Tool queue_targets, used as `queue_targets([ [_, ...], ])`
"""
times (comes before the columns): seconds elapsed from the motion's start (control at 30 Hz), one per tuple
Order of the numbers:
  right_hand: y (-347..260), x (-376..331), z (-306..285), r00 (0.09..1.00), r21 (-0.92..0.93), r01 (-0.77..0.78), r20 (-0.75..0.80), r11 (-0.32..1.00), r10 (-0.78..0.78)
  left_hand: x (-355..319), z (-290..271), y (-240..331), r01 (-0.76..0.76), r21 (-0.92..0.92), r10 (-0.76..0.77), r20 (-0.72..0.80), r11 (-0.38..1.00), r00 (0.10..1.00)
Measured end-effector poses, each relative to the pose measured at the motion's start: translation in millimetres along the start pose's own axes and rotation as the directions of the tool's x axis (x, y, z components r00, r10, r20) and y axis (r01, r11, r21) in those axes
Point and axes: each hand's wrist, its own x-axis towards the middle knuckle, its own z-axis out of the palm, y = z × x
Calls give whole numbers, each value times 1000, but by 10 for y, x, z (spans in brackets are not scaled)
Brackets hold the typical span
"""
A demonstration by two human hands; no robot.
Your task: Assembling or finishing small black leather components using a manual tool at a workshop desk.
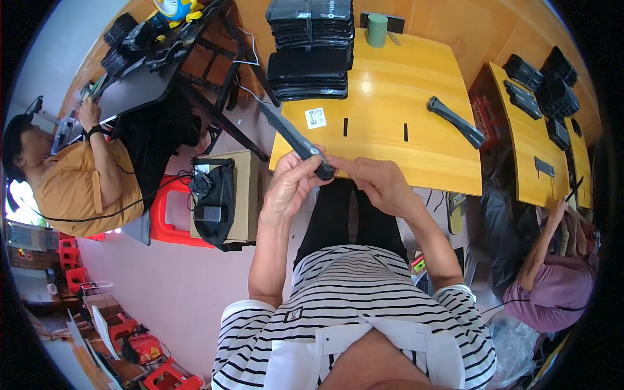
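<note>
The left hand, near the middle of the frame, has its fingers closed around the lower end of a black strip, thumb on top; the strip slants from there toward the upper left, over the near left edge of a yellow worktop. The right hand, just right of centre, points its index finger at that same end, the other fingers loosely curled; the fingertips overlap the strip there, so I cannot tell whether they pinch it or merely touch it. On the worktop, a tall stack of black packs stands at upper centre, with a green tin to its right, a white label below it, and a second strip lying at a slant toward the right. A person in an orange top sits at far left, near a red stool; another in purple is at lower right.
</note>
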Motion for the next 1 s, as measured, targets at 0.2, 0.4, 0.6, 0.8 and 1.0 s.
queue_targets([
  [0.2,183,-134,-15,976,331,-175,186,927,118,9,-9,-67,124,-1,-124,15,992,992],
  [0.4,114,-136,-22,972,348,-199,193,916,137,26,-33,-76,193,-38,-193,7,980,981],
  [0.6,141,-167,58,998,16,65,19,998,-65,19,-44,-81,235,-15,-235,6,972,972],
  [0.8,138,-209,105,930,672,-360,206,648,303,94,-77,-113,256,25,-257,40,966,966],
  [1.0,58,-196,-81,765,790,-589,478,168,431,99,-42,-139,240,40,-242,87,970,966],
])
